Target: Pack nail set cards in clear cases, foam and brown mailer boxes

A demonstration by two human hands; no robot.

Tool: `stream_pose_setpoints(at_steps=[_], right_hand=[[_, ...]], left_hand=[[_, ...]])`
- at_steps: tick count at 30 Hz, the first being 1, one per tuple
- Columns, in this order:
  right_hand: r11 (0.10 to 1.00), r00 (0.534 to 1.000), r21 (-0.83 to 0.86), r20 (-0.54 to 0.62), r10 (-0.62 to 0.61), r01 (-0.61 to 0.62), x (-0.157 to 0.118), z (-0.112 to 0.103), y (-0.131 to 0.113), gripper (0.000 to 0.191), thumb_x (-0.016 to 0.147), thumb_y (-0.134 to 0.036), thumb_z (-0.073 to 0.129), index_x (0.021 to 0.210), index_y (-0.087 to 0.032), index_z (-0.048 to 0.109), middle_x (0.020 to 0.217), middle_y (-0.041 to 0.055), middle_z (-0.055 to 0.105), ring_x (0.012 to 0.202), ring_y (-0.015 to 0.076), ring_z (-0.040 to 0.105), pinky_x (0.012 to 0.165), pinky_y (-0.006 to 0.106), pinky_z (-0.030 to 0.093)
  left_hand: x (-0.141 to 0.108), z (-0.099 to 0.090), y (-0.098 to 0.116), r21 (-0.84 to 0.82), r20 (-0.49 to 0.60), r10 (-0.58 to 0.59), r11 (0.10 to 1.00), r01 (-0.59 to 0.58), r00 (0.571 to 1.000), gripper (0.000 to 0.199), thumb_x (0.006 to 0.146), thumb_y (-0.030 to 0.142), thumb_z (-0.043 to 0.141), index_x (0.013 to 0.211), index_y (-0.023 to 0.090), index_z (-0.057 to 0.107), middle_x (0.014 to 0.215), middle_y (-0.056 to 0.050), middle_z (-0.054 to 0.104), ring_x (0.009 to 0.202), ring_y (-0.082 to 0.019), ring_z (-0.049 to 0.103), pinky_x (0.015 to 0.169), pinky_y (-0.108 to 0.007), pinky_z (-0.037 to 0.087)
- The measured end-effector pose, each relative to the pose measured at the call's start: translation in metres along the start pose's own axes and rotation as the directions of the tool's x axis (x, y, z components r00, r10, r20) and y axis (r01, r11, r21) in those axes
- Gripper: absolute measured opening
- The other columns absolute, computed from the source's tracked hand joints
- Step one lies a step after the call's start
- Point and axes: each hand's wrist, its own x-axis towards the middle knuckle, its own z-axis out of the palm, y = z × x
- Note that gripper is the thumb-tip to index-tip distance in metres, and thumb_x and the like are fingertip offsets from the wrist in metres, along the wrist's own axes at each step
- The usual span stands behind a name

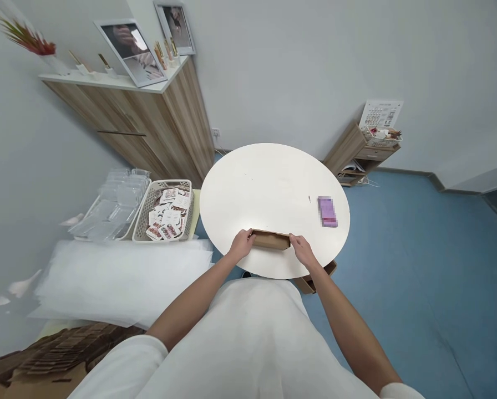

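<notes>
A brown cardboard box (271, 240) is held low over the near part of the round white table (257, 183). My left hand (242, 244) grips its left end, fingers closed around the edge. At the opposite end, my right hand (302, 249) pinches the right corner in the same way. The box looks long and narrow; I cannot tell how far its flaps are folded. To the right on the tabletop lies a purple, blurred-out rectangular item (327, 211), apart from both hands.
Left of the table stand a white basket (137, 227) of printed cards, clear plastic trays (113, 202) and a stack of white sheets (123, 280). Flattened cardboard (61, 354) lies at lower left. A wooden cabinet (148, 122) and a small shelf unit (352, 149) stand behind.
</notes>
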Motion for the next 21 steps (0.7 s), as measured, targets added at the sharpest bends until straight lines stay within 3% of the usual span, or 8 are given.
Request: stream_pose_setpoints(at_steps=[6,11,16,21], right_hand=[[0.991,0.993,0.072,0.056,0.106,-0.11,0.005,-0.008,-0.007,0.049,0.07,-0.063,0.038,0.056,-0.018,0.053,0.064,0.0027,0.054,0.067,0.0165,0.048,0.063,0.028,0.036],[0.971,0.984,0.188,0.13,0.123,-0.146,0.005,-0.007,-0.011,0.046,0.069,-0.061,0.042,0.054,-0.018,0.051,0.063,0.0032,0.054,0.061,0.0144,0.047,0.061,0.027,0.036],[0.961,0.988,0.24,0.114,0.109,-0.133,0.003,-0.004,-0.006,0.043,0.069,-0.058,0.043,0.056,-0.018,0.052,0.064,0.0029,0.055,0.062,0.0145,0.047,0.062,0.027,0.037],[0.968,0.991,0.232,0.116,0.072,-0.097,0.0,-0.003,-0.005,0.042,0.071,-0.055,0.042,0.056,-0.018,0.053,0.064,0.0019,0.055,0.063,0.0143,0.047,0.064,0.027,0.037]], left_hand=[[-0.001,0.002,0.004,0.124,-0.035,-0.015,0.992,0.019,0.999,0.036,0.085,0.031,0.031,0.117,0.018,0.042,0.084,-0.005,0.047,0.072,-0.017,0.049,0.061,-0.026,0.038],[-0.003,0.0,0.007,0.075,-0.039,0.028,0.997,-0.025,0.999,0.041,0.085,0.027,0.03,0.123,0.015,0.038,0.081,-0.006,0.047,0.076,-0.019,0.049,0.065,-0.028,0.039],[-0.003,-0.01,0.011,0.02,-0.018,0.057,0.998,-0.056,0.998,0.031,0.084,0.034,0.035,0.103,0.018,0.053,0.076,-0.004,0.05,0.073,-0.018,0.05,0.068,-0.029,0.04],[-0.001,-0.02,0.01,0.094,0.025,0.071,0.993,-0.073,0.997,0.029,0.084,0.032,0.033,0.089,0.019,0.058,0.071,-0.005,0.052,0.071,-0.019,0.052,0.065,-0.029,0.039]])
